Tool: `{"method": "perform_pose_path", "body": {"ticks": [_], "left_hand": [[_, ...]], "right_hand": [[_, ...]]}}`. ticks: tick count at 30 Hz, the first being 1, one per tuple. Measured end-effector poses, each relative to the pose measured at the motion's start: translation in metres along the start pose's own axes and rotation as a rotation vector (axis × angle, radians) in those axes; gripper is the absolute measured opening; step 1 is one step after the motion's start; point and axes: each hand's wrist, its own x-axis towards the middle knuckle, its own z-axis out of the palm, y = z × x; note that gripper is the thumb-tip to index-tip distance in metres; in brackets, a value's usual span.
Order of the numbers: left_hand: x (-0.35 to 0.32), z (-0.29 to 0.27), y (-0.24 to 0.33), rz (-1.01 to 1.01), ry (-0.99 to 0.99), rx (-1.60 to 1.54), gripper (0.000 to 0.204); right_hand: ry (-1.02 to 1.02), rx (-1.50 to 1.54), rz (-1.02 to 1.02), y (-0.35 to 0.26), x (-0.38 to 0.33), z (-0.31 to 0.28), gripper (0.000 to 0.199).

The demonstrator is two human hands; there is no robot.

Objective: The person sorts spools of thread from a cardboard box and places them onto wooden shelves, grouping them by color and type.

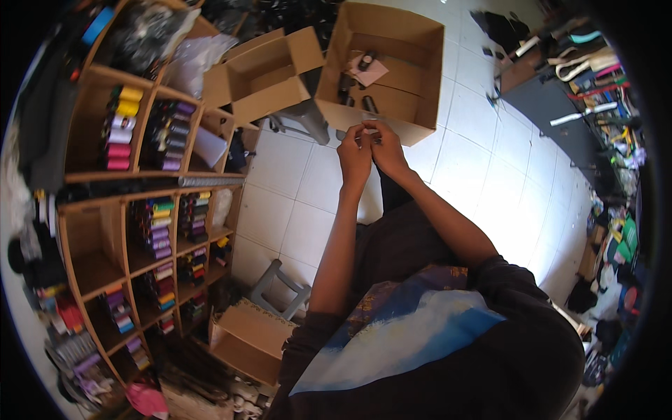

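Note:
My left hand (353,155) and my right hand (388,150) meet at the near edge of a large open cardboard box (418,49). The fingers of both are bent and pinched together around something small and dark, too hidden to name. Inside the box, a dark spool (369,104) lies just beyond my fingertips. Another dark spool (366,61) rests on a piece of pink paper (378,72) farther back. More dark pieces show along the box's left side.
A smaller open carton (269,103) sits on a grey stool (309,120) at the left. Wooden cubby shelves (91,241) hold many coloured thread spools (120,131). Nearer stand another grey stool (269,288) and a cardboard box (255,323). Cluttered goods line the right side over white floor tiles (472,143).

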Motion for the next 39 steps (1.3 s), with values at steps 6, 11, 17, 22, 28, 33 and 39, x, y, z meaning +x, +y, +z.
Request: {"method": "perform_pose_path", "body": {"ticks": [6, 11, 17, 22, 28, 33, 39], "left_hand": [[0.062, 0.100, 0.003, -0.002, -0.126, 0.091, 0.025], [0.120, 0.148, -0.019, -0.120, -0.286, 0.185, 0.029], [0.200, 0.167, -0.105, -0.220, -0.453, 0.450, 0.029], [0.274, 0.150, -0.203, -0.225, -0.488, 0.621, 0.027], [0.340, 0.149, -0.239, -0.008, -0.262, 0.343, 0.021], [0.354, 0.151, -0.286, -0.158, -0.451, 0.386, 0.018], [0.366, 0.176, -0.291, -0.276, -0.390, 0.258, 0.019]], "right_hand": [[0.191, -0.096, 0.119, 0.038, 0.058, -0.066, 0.031], [0.090, -0.191, 0.345, 0.078, 0.111, -0.105, 0.031], [-0.071, -0.392, 0.447, 0.173, 0.179, -0.075, 0.034], [-0.184, -0.297, 0.583, 0.218, 0.244, -0.019, 0.037], [0.070, -0.568, 0.424, 0.227, 0.321, 0.024, 0.052], [-0.045, -1.110, -0.080, 0.245, 0.394, 0.030, 0.037], [-0.210, -1.425, -0.273, 0.302, 0.436, 0.021, 0.034]]}}
